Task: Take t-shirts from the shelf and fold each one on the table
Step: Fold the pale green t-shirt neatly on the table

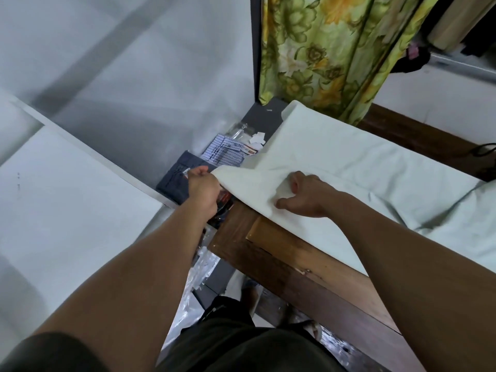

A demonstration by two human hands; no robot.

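- T-shirt, pale, is spread over the wooden table, its near corner overhanging the table's left edge.
- That corner is pinched in the left hand; the right hand rests on the cloth, fingers loosely curled.
- Packaged clothes crowd the floor gap beside a white shelf; a floral curtain hangs behind.

A t-shirt lay spread on the table, its near-left edge overhanging the table's corner. The left hand pinched that edge just off the table's left side; the right hand rested on the cloth. Folded garments lay below, left of the table. A curtain hung behind the table.
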